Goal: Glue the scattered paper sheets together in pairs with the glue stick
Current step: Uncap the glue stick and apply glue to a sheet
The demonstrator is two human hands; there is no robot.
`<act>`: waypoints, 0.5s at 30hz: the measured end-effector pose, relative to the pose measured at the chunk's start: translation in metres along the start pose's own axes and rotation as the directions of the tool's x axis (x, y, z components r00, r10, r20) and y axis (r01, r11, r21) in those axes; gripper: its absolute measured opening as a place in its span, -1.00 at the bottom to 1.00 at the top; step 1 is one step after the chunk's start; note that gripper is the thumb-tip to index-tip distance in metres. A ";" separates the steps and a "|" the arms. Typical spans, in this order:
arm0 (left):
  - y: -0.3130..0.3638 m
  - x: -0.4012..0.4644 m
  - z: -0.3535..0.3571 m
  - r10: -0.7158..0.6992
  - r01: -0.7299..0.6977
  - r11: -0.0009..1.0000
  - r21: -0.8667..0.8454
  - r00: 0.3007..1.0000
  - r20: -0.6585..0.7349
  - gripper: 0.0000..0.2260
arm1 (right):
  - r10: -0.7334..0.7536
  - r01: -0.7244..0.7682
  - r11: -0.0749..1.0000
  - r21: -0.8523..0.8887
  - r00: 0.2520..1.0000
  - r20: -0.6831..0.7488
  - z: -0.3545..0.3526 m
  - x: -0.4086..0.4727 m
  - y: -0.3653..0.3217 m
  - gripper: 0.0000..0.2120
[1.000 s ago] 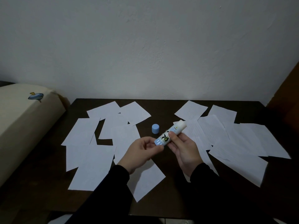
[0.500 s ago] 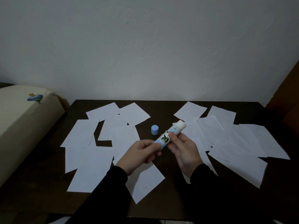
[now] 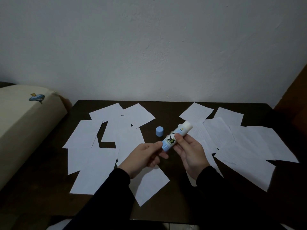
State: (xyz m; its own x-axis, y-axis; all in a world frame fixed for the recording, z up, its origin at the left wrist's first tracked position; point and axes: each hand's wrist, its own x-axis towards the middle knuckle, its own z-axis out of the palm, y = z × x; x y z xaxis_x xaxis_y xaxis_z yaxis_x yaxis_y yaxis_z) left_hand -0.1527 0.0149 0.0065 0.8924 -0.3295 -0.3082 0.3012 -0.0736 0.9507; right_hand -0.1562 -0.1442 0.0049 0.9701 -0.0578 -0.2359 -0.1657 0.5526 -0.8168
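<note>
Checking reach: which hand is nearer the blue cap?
Left, though it's close. The left hand sits just below the cap; the right hand is below and further right. Both hold the glue stick.

Light-blue glue stick with white tip and black-and-green printed label. Light-blue cap. White paper sheets on dark brown table. Black sleeves. Cream box at left, blue-and-yellow emblem.
</note>
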 end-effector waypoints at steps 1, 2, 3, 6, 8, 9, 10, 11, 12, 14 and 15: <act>-0.001 0.000 -0.001 0.026 -0.026 0.999 0.030 0.999 -0.020 -0.75 | -0.001 0.001 1.000 -0.007 1.000 -0.002 0.000 0.000 0.000 -0.83; -0.001 0.001 -0.002 0.058 -0.054 0.996 0.075 0.997 -0.057 -0.82 | -0.002 0.002 1.000 -0.021 1.000 -0.006 0.001 0.000 0.001 -0.82; -0.002 0.002 -0.003 0.087 -0.076 0.990 0.116 0.991 -0.099 -0.84 | -0.005 0.004 0.999 -0.039 1.000 -0.011 0.001 -0.001 0.001 -0.80; -0.003 0.003 -0.004 0.121 -0.102 0.986 0.129 0.981 -0.150 -0.78 | -0.018 0.016 0.998 -0.059 1.000 -0.024 0.002 -0.001 0.001 -0.71; -0.002 0.002 -0.003 0.074 -0.063 0.993 0.097 0.990 -0.116 -0.72 | -0.019 0.018 0.999 -0.038 1.000 -0.021 0.002 -0.002 -0.001 -0.66; -0.001 0.001 -0.003 0.046 -0.040 0.996 0.074 0.996 -0.082 -0.69 | -0.018 0.017 1.000 -0.023 1.000 -0.012 0.001 -0.002 -0.002 -0.62; 0.000 0.001 -0.002 0.019 -0.018 0.999 0.040 0.999 -0.049 -0.66 | -0.017 0.017 1.000 -0.009 1.000 0.003 0.001 -0.002 -0.002 -0.61; 0.001 0.001 -0.002 -0.005 0.005 1.000 -0.005 1.000 -0.025 -0.65 | -0.017 0.017 1.000 -0.002 1.000 0.018 0.001 -0.003 -0.002 -0.61; 0.001 0.000 -0.001 -0.024 0.023 0.998 -0.050 1.000 -0.008 -0.65 | -0.018 0.018 1.000 -0.002 0.999 0.027 0.001 -0.003 -0.002 -0.64; 0.002 -0.001 0.002 -0.038 0.039 0.996 -0.084 0.999 0.010 -0.67 | -0.016 0.017 1.000 -0.012 1.000 0.025 0.001 -0.003 0.000 -0.72; 0.002 -0.001 0.003 -0.039 0.040 0.996 -0.080 0.999 0.016 -0.68 | -0.014 0.014 1.000 -0.014 1.000 0.019 0.001 -0.003 0.000 -0.74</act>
State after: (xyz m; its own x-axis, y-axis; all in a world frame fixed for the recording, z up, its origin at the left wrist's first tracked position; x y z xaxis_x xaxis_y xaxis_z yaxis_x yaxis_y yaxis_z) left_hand -0.1539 0.0123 0.0093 0.8747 -0.3410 -0.3444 0.3625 -0.0113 0.9319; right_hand -0.1588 -0.1428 0.0058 0.9754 -0.0495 -0.2147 -0.1548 0.5396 -0.8275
